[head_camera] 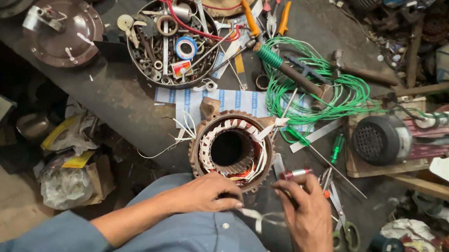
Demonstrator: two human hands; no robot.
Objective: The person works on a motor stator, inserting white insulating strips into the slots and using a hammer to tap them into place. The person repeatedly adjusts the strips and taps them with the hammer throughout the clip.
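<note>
**Both hands pinching white strip below stator**

While the motor stator [231,149] sits on the dark table [122,99] just ahead of the person, both hands work right below it. Left hand [207,193]: grip pressed together, fingertips pinching one end of a thin white strip [255,215], knuckles touching the stator rim. Right hand [306,212]: grip closed on the strip's other end. Scissors [346,230] lie just right of it. Round parts tray [174,44] sits farther back, green wire coil [325,88] to the right.
</note>
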